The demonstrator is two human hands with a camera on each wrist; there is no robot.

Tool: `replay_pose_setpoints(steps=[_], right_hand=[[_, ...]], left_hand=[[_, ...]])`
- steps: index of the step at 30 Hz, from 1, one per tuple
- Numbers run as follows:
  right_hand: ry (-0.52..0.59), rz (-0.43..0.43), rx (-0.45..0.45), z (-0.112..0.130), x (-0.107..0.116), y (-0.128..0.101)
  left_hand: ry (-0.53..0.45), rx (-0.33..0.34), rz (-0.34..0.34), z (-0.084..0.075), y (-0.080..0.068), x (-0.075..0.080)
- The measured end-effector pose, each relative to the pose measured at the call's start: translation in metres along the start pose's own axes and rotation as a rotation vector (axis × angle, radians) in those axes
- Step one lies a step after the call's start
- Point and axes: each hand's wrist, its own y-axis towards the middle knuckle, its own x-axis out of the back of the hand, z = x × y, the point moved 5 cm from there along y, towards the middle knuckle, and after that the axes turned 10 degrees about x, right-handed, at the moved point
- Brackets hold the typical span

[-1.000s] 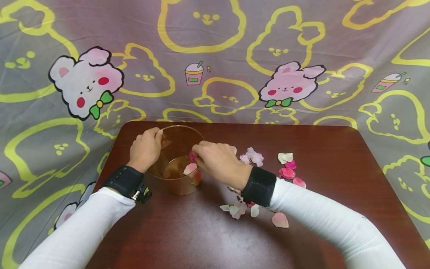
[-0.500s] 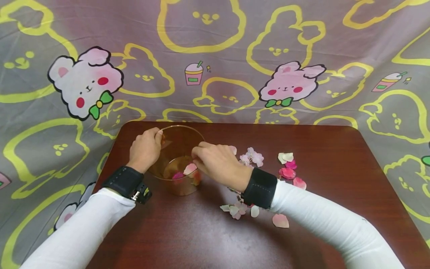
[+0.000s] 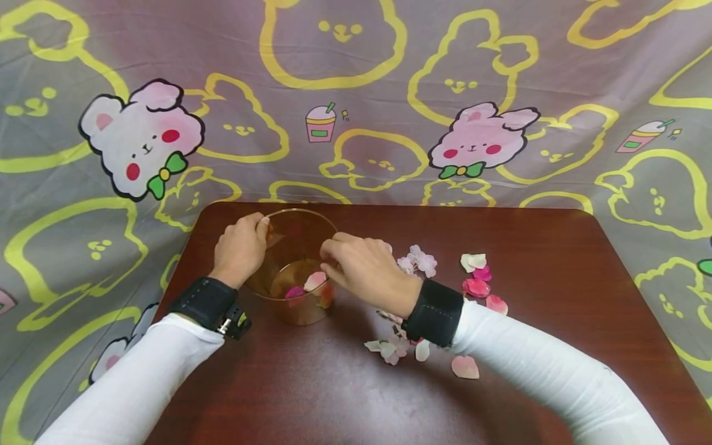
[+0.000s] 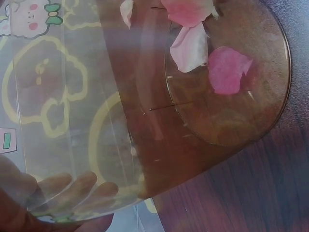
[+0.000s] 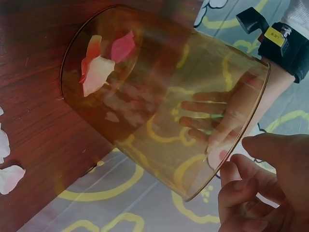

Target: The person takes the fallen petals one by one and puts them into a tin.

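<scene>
Bucket point(image 3: 300, 314) of see-through amber material stands mouth up at the left rear of the desk point(image 3: 334, 395). A magenta petal point(image 4: 228, 70) and a pale pink petal point(image 4: 189, 53) lie at its bottom. Left hand point(image 3: 240, 247) grips the rim on the left side, presumably to steady a light body. Right hand point(image 3: 361, 266) is at the opposite side of the rim: fingers loosely bent, thumb and forefinger tips slightly apart, nothing visible held. Rim contact there: cannot tell. A peach petal point(image 3: 465, 367) and a pale blossom cluster point(image 3: 417, 261) lie to the right, spread out, probably for easy right-hand reach. Pose: both arms reach forward; the left fairly straight, the right bent at the elbow, its forearm angled inward across the desk.
</scene>
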Motion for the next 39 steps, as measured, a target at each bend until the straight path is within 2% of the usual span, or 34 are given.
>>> replay_pose_setpoints(steps=[11,26,31,39], right_hand=[[0.044,-0.038,-0.032,-0.013,0.007,0.001],[0.09,-0.087,-0.126,-0.039,0.01,0.001],[0.119,-0.069,-0.161,-0.052,0.005,-0.001],[0.104,-0.024,-0.243,-0.075,-0.008,-0.006]], left_hand=[[-0.003,-0.004,-0.007,0.0,0.0,0.001],[0.002,0.015,0.001,-0.001,0.0,0.003],[-0.002,0.015,0.006,-0.001,-0.001,0.003],[0.0,0.015,0.01,0.0,-0.001,0.001]])
